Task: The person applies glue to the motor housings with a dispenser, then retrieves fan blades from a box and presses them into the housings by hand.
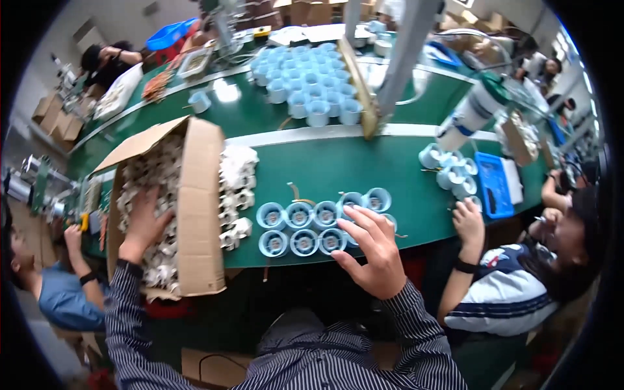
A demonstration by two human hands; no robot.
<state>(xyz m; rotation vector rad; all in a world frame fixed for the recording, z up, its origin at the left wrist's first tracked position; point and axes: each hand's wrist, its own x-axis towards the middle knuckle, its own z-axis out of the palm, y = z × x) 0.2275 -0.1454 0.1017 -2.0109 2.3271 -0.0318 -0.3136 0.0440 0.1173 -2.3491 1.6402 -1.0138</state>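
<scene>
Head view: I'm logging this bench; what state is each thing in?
Cardboard box: open, holding white parts
Near blue cups: open side up, in two rows
Far blue cups: massed together
Blue tray: uncovered
Left hand: inside the box, grasp unclear
Right hand: open, at the near cups

My left hand (146,220) is in a box (203,208) of parts (159,166); cups (318,229) stand in rows by my right hand (375,252), more cups (307,79) beyond both.

Green table (419,205), blue cups (325,213) (plastic, perhaps)
</scene>
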